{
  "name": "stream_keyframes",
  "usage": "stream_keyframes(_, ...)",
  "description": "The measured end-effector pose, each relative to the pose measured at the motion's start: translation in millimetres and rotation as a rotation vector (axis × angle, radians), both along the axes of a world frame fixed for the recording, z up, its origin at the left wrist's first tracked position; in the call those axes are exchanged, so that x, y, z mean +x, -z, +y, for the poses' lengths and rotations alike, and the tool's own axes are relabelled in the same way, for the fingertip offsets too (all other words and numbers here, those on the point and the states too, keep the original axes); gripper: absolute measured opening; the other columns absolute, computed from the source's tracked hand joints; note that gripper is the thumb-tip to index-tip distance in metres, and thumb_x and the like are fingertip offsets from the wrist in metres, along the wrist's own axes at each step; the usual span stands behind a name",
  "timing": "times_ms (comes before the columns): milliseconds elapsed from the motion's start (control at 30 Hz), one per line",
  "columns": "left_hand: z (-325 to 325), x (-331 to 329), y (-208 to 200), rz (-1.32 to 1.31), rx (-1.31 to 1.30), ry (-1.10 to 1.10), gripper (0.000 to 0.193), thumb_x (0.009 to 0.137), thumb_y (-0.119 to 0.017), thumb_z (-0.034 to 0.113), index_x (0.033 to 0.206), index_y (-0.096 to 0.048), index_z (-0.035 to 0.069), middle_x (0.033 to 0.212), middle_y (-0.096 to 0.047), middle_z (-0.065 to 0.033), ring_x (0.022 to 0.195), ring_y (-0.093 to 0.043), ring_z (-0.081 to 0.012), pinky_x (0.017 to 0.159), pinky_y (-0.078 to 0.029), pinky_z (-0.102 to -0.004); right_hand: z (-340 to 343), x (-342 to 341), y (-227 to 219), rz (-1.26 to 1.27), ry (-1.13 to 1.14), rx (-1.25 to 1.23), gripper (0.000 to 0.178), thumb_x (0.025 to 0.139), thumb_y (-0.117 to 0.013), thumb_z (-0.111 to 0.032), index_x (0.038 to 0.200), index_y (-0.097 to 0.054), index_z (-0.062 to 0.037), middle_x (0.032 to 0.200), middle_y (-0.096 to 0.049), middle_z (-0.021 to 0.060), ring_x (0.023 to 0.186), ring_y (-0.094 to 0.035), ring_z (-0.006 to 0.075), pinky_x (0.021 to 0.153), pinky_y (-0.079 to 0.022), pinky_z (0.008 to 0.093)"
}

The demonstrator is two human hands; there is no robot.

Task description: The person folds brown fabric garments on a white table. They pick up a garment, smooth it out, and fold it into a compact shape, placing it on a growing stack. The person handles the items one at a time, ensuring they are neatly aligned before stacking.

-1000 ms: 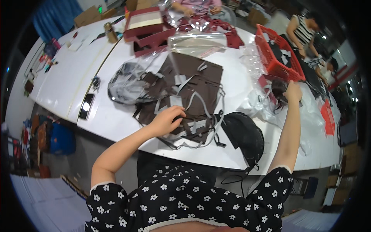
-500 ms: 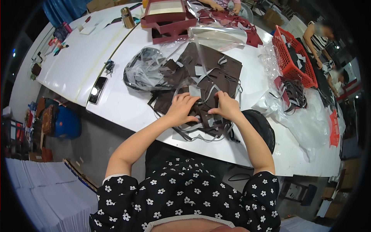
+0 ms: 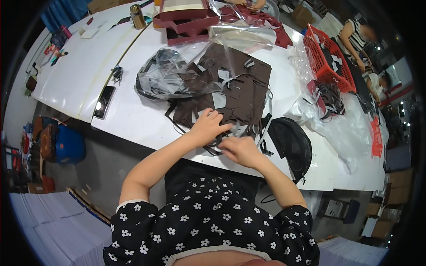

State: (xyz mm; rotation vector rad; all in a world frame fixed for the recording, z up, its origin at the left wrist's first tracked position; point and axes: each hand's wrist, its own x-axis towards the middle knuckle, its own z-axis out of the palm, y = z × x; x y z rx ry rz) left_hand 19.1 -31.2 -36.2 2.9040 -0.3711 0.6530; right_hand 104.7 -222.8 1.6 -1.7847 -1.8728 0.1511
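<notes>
A pile of dark brown pieces [image 3: 248, 99] with grey and dark ribbons spreads over the white table in front of me. My left hand [image 3: 207, 127] lies on its near edge, the thumb stretched away from the fingers. Just to the right and nearer to me, my right hand [image 3: 243, 150] has its fingers bent together among loose ribbon ends; what is between them is hidden. A clear plastic bag [image 3: 162, 80] full of grey and dark strips lies at the pile's left. Small white-grey squares [image 3: 219, 100] rest on the brown pieces.
A black mesh pouch [image 3: 293, 144] lies right of my hand. Further left are a phone [image 3: 104, 102] and a metal flask [image 3: 137, 17]. Maroon boxes [image 3: 188, 20] stand at the back. A red basket [image 3: 326, 60] and plastic sheeting [image 3: 344, 128] are at the right; co-workers sit beyond.
My right hand has moved left and toward me, closer to my left hand, its fingers now curled. The ribbons at the near edge have shifted, and the view has turned slightly.
</notes>
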Motion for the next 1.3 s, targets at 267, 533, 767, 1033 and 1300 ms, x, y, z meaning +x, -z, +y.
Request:
stream_keyframes(267,40,-59,-47,0.136,0.288,-0.304,0.036,0.075,-0.065,0.011,0.111,-0.064,0.011,0.111,-0.059,-0.0141,0.113,-0.051,-0.0323,0.100,-0.036,-0.0463,-2,79,-11,0.829,0.724,0.019,0.023,0.089,-0.069,-0.025,0.092,-0.064,-0.0026,0.079,-0.066,0.0072,0.069,-0.063,0.0160,0.061,-0.046,0.0270)
stream_keyframes(533,-39,2,-45,0.421,-1.361,-0.113,0.047,0.095,-0.062,0.024,0.130,-0.045,-0.002,0.108,-0.061,-0.0144,0.089,-0.061,-0.0138,0.069,-0.051,-0.0270,29,70,12,2.108,0.400,0.509,0.029,0.094,-0.063,-0.038,0.088,-0.060,-0.0095,0.080,-0.062,0.0043,0.071,-0.061,0.0147,0.061,-0.051,0.0277)
stream_keyframes(767,-56,32,-44,0.431,-1.539,-0.172,0.031,0.093,-0.062,0.022,0.110,-0.049,-0.001,0.094,-0.063,-0.0084,0.066,-0.061,-0.0101,0.046,-0.045,-0.0226,39,48,14,1.670,0.671,0.530,0.038,0.092,-0.064,-0.041,0.102,-0.061,-0.0043,0.100,-0.064,0.0079,0.095,-0.060,0.0192,0.080,-0.052,0.0342)
stream_keyframes(1033,-48,21,-42,0.171,-0.800,-0.313,0.022,0.095,-0.055,0.021,0.092,-0.056,0.000,0.076,-0.061,-0.0255,0.067,-0.060,-0.0433,0.057,-0.046,-0.0462,42,38,34,2.103,0.689,0.540,0.041,0.094,-0.059,-0.045,0.099,-0.064,-0.0052,0.096,-0.067,0.0093,0.086,-0.062,0.0201,0.076,-0.052,0.0322)
stream_keyframes(1300,-31,19,-35,-0.019,-1.056,-0.410,0.021,0.097,-0.049,0.018,0.088,-0.052,-0.001,0.075,-0.061,-0.0235,0.063,-0.063,-0.0382,0.056,-0.046,-0.0455,37,54,30,2.229,0.569,0.832,0.050,0.100,-0.039,-0.054,0.094,-0.060,-0.0080,0.102,-0.064,0.0097,0.091,-0.061,0.0203,0.075,-0.048,0.0331)
